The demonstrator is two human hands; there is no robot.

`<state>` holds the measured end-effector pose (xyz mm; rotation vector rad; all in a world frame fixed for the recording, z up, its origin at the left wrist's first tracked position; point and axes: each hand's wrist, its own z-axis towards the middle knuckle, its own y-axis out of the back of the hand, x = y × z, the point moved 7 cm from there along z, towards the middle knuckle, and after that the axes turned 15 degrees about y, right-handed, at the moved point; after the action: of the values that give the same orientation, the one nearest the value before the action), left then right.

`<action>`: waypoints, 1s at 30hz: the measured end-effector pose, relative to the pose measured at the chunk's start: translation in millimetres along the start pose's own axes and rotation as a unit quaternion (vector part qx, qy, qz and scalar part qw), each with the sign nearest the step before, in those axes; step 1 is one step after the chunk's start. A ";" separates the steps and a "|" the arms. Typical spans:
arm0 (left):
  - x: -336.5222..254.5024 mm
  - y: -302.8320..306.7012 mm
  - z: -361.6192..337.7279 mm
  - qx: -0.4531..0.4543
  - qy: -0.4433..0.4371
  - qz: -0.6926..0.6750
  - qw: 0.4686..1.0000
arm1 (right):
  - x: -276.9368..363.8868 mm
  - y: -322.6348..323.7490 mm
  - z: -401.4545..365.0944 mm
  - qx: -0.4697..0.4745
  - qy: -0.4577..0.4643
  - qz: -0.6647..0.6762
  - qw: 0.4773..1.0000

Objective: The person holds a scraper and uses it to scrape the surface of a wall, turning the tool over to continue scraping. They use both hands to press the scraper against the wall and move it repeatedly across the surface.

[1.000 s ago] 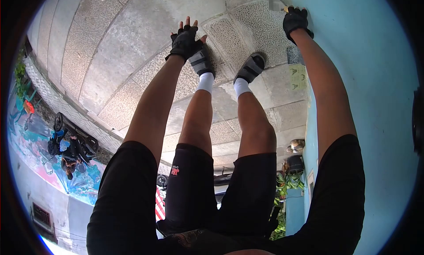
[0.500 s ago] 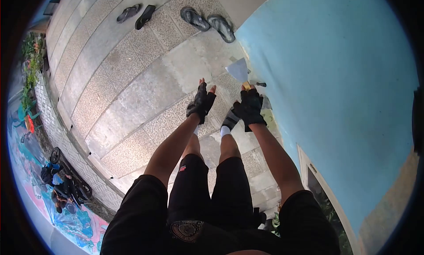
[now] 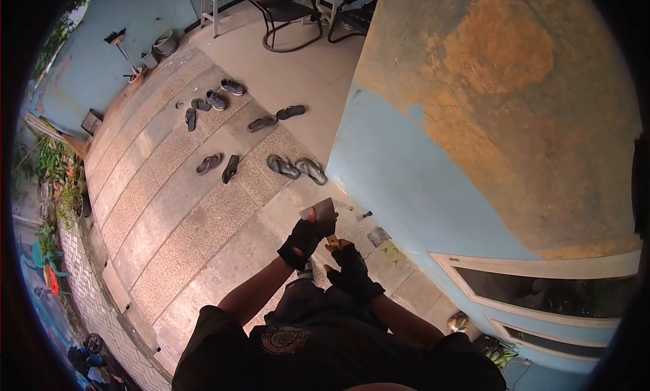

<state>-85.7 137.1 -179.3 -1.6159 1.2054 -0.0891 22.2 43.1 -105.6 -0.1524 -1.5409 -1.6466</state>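
A putty knife (image 3: pixel 319 208) with a broad flat blade and a yellowish handle is held up in front of my body. My right hand (image 3: pixel 352 270), in a black fingerless glove, is closed around its handle. My left hand (image 3: pixel 302 241), gloved the same way, grips the blade from the left side, with a fingertip showing over the metal. The rest of the left fingers are partly hidden by the blade. To the right stands a light blue wall (image 3: pixel 420 181), with a large brown and orange patch (image 3: pixel 501 46) of bare surface higher up.
Several sandals and shoes lie on the paved floor ahead, including grey flip-flops (image 3: pixel 310 171) by the wall corner. A small dark-handled tool (image 3: pixel 365 215) lies near the wall base. Black chairs (image 3: pixel 284 15) and a ladder (image 3: pixel 209 8) stand farther off. Windows (image 3: pixel 542 293) are low right.
My left hand has come over to the putty knife blade, and the knife is nearer my body. The view has tilted up, bringing the wall's brown patch and the chairs into sight.
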 end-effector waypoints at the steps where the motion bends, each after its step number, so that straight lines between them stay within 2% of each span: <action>1: -6.6 -9.0 -10.9 0.005 -0.001 0.008 1.000 | 2.2 7.1 -1.3 -0.051 -0.015 0.059 0.997; 2: -11.7 -17.7 -22.1 0.021 -0.006 0.004 1.000 | 6.7 11.8 -5.9 -0.099 -0.034 0.121 0.987; 3: -15.0 -24.8 -32.3 0.036 -0.010 0.000 0.999 | 20.3 33.7 -0.1 -0.133 -0.096 0.139 0.977; 6: -24.0 -49.9 -51.3 0.070 0.000 -0.010 0.997 | 26.3 56.7 7.4 -0.130 -0.114 0.134 0.976; 8: -26.7 -62.2 -51.6 0.082 -0.006 0.040 0.996 | 11.9 45.2 -0.7 -0.065 -0.235 0.249 0.937; 9: -27.4 -70.2 -53.5 0.084 -0.005 0.046 0.995 | 15.3 50.1 -4.5 -0.072 -0.234 0.251 0.937; 10: -28.3 -86.8 -55.7 0.113 0.005 0.080 0.990 | 24.2 43.5 -5.7 -0.071 -0.230 0.444 0.863; 11: -28.7 -102.4 -58.6 0.142 0.014 0.113 0.983 | 38.2 40.1 -5.6 -0.066 -0.215 0.619 0.753; 12: -28.9 -118.5 -66.6 0.140 0.041 0.142 0.979 | 47.2 46.6 -7.7 -0.069 -0.199 0.642 0.737; 13: -28.6 -135.3 -69.6 0.170 0.039 0.145 0.974 | 50.3 53.0 -10.4 -0.072 -0.197 0.643 0.737; 15: -21.4 -159.8 -68.5 0.202 0.050 0.161 0.965 | 57.6 71.9 -12.5 -0.051 -0.143 0.631 0.761; 16: -21.0 -172.6 -67.5 0.213 0.029 0.177 0.961 | 61.3 85.7 -13.2 -0.068 -0.106 0.622 0.773; 21: -9.8 -223.9 -51.7 0.241 0.005 0.156 0.958 | 58.7 138.2 -37.2 -0.122 -0.106 0.601 0.783; 23: -6.7 -238.8 -43.9 0.235 -0.016 0.157 0.959 | 55.1 160.3 -46.2 -0.169 -0.091 0.618 0.763; 25: -2.5 -257.4 -38.8 0.243 -0.026 0.157 0.957 | 43.0 172.3 -55.8 -0.148 -0.096 0.597 0.783; 27: 6.7 -270.6 -33.7 0.233 -0.026 0.135 0.963 | 40.9 185.0 -61.8 -0.138 -0.072 0.646 0.747; 28: 10.7 -273.5 -27.7 0.233 -0.037 0.126 0.964 | 40.0 190.4 -65.2 -0.134 -0.073 0.646 0.748; 30: 20.3 -278.2 -16.4 0.240 -0.031 0.101 0.965 | 44.7 198.2 -71.7 -0.125 -0.061 0.709 0.692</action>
<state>94.0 89.3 29.3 -1.0626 1.1837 -0.1837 152.3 -16.0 55.6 -1.2671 -0.7232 -0.5014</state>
